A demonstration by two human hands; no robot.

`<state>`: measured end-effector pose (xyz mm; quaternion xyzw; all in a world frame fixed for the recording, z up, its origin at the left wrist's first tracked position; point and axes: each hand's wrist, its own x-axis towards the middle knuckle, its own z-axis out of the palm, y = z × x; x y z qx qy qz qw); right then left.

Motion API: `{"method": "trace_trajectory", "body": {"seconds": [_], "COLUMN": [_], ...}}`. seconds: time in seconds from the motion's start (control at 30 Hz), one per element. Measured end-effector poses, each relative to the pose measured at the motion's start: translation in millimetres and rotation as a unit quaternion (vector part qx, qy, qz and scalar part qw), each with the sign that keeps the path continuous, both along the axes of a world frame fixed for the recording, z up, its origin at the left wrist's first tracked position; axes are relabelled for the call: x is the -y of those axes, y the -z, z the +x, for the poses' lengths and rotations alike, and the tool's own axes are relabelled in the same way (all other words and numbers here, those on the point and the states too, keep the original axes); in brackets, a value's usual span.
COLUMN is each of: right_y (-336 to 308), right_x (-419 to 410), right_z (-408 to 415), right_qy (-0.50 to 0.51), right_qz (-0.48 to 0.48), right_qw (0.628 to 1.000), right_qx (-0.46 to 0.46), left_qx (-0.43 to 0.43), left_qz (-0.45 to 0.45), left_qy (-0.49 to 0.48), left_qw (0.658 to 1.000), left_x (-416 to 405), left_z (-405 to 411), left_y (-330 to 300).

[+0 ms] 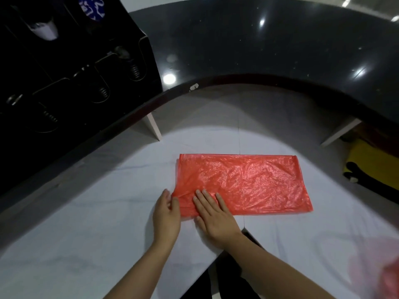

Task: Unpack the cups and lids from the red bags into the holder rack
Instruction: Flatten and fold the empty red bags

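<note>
- Nearest me, my two bare forearms reach forward over the white counter (pixel 86 223); a dark gap shows between two white surfaces just below my right wrist.
- My right hand (pixel 212 214) lies flat, fingers straight and together, pressing down on the near left part of the red bag (pixel 244 182); it grasps nothing, it only pushes on the plastic.
- My left hand (pixel 167 214) sits just left of the right one, at the bag's near left corner; its thumb and fingertips touch the edge there, and the plastic is bunched up against them; I cannot tell whether it pinches the edge or merely rests against it.
- The red bag spreads flat and crinkled, away from both hands to the right and forward; it looks empty and smoothed, lying wholly on the white counter.
- Far right of my right hand, at the frame's lower edge, a blurred pinkish-red shape (pixel 388 277) shows; I cannot tell what it is.
- Beyond the bag, a dark glossy curved counter (pixel 259 50) arcs across the view.
- Far forward and left of my left hand stands the black holder rack (pixel 75 83); springs show in its slots, and a white cup (pixel 44 30) and a blue-patterned item (pixel 92 8) sit in its upper openings.
</note>
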<state>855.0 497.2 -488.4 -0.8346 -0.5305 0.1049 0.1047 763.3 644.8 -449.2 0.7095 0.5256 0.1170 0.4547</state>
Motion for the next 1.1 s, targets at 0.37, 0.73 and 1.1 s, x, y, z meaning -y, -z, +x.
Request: {"method": "trace_trajectory", "body": {"seconds": [0.37,0.73,1.1], "right_y": [-17.5,-3.7,-21.6], "right_x": [0.2,-5.8,-13.1], "right_z": [20.8,75.4,79.2], "right_qy": [0.029,0.219,0.226], "right_qz": [0.02,-0.083,-0.047], "right_qw": [0.997,0.972,0.971], "right_qx": [-0.063,-0.011,-0.068], "left_qx": [0.071,0.049,0.118], "left_qz": [-0.073,0.01,0.274], "left_qy": [-0.132,-0.167,-0.006], "left_qw": [0.986,0.985,0.955], "left_x": [7.0,-31.0,-7.1], "left_z": [20.1,-6.7,40.5], "left_y": [-1.8,-12.3,-87.8]}}
